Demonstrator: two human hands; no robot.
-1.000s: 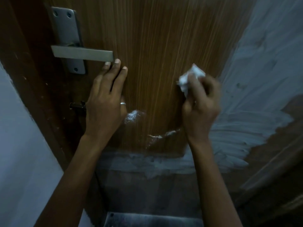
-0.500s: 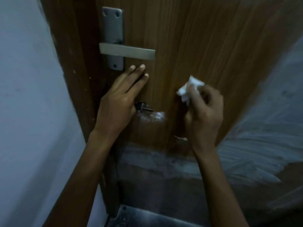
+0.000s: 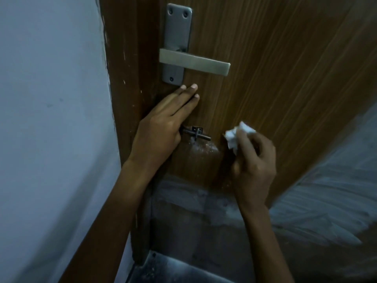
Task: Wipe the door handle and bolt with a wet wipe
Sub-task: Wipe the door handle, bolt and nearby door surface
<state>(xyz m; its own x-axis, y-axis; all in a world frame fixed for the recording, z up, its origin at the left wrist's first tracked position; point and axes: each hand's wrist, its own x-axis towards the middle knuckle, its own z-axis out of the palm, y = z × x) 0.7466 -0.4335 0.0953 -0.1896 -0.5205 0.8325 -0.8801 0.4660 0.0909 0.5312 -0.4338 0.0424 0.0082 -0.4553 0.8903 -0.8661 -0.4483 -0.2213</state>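
A grey metal lever handle (image 3: 193,63) on its backplate sits high on the brown wooden door (image 3: 275,68). Below it is a small dark sliding bolt (image 3: 196,133), its left end hidden under my left hand. My left hand (image 3: 163,127) lies flat against the door, fingers together, fingertips just under the backplate. My right hand (image 3: 253,160) is to the right of the bolt and pinches a crumpled white wet wipe (image 3: 237,134), which sits a short way from the bolt's right tip.
A pale wall (image 3: 51,129) runs down the left beside the dark door frame (image 3: 126,78). The door's lower part (image 3: 193,211) is smeared grey-white, and a metal plate (image 3: 173,268) shows at the bottom. Whitish residue marks the wood under the bolt.
The view has swung so the door sits further right and closer. The bolt, earlier mostly covered by my left hand, is now largely exposed. My right hand with the wipe has come nearer the bolt.
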